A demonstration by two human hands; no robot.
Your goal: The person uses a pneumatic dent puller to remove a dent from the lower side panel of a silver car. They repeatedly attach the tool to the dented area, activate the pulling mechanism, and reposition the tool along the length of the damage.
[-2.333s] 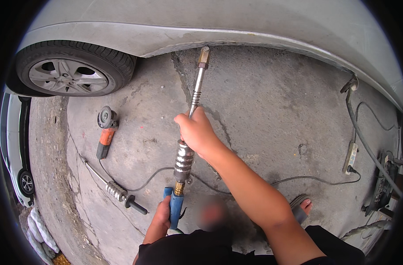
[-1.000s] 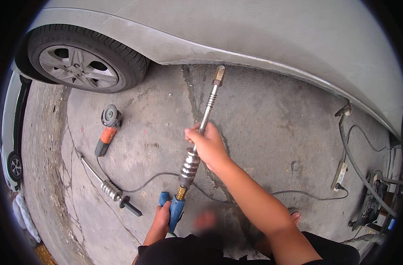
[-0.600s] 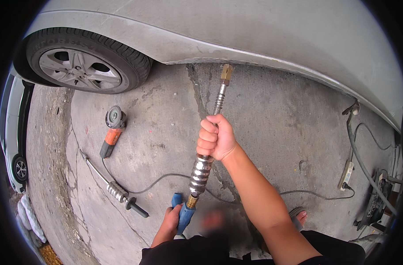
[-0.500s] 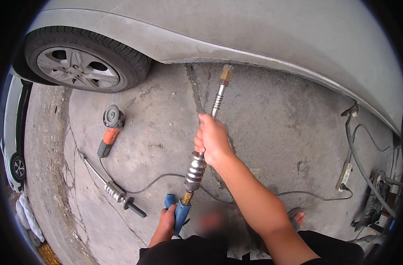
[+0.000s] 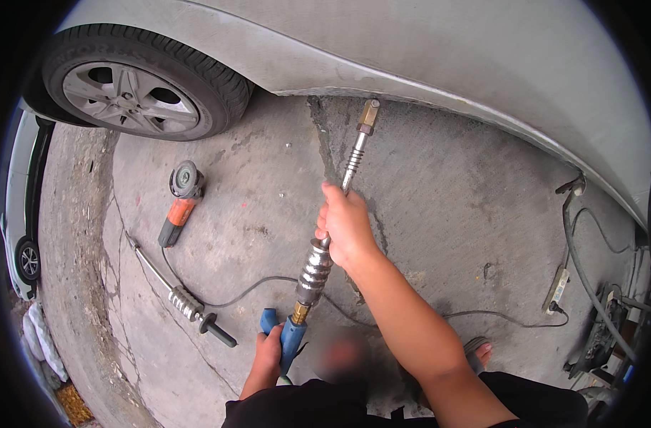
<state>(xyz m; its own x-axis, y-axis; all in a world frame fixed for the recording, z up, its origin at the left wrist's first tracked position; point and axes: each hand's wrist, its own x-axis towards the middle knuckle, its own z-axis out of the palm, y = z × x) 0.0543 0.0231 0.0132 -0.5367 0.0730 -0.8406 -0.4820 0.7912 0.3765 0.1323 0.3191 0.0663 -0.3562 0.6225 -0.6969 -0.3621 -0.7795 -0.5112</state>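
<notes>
A slide hammer dent puller point(image 5: 315, 271) with a ribbed chrome weight, a long metal shaft and a blue grip is held in both hands. My left hand point(image 5: 269, 348) is closed round the blue pistol-style handle point(image 5: 292, 344) at the near end. Further up, my right hand point(image 5: 345, 222) wraps round the shaft, just above the weight. The brass-coloured tip point(image 5: 369, 116) points away from me at the lower edge of the pale car body point(image 5: 439, 50). Whether it touches the metal, I cannot tell.
On the concrete at left lie an orange and black angle grinder point(image 5: 182, 203) and a second slide hammer point(image 5: 186, 305) with a black handle. A cable crosses the ground to a power strip point(image 5: 557, 289) at right. The car's wheel point(image 5: 136, 96) stands far left.
The whole view has shifted slightly, with the wheel a little larger now. The puller's tip sits slightly further up and right; both hands keep their hold.
</notes>
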